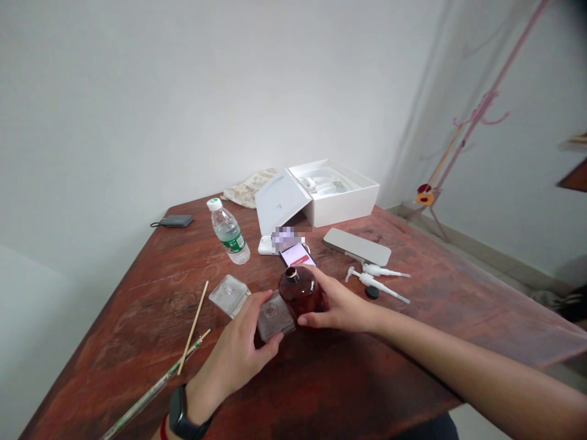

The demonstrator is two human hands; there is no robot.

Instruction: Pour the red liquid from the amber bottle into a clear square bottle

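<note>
A round dark-red glass bottle (300, 292) with an open neck stands on the wooden table (358, 379). My right hand (337, 304) is wrapped round its right side. My left hand (238, 351), with a black watch on the wrist, grips a square clear glass bottle (274, 315) that leans against the red one. A second square clear bottle (229, 294) lies just to the left. Two white pump heads (378, 276) and a small black cap (372, 293) lie to the right of my right hand.
A phone (298, 254) with a lit screen lies behind the red bottle. Further back are a plastic water bottle (229, 232), an open white box (328, 192), a flat grey case (358, 246) and a dark device (177, 220). Thin sticks (192, 327) lie at the left.
</note>
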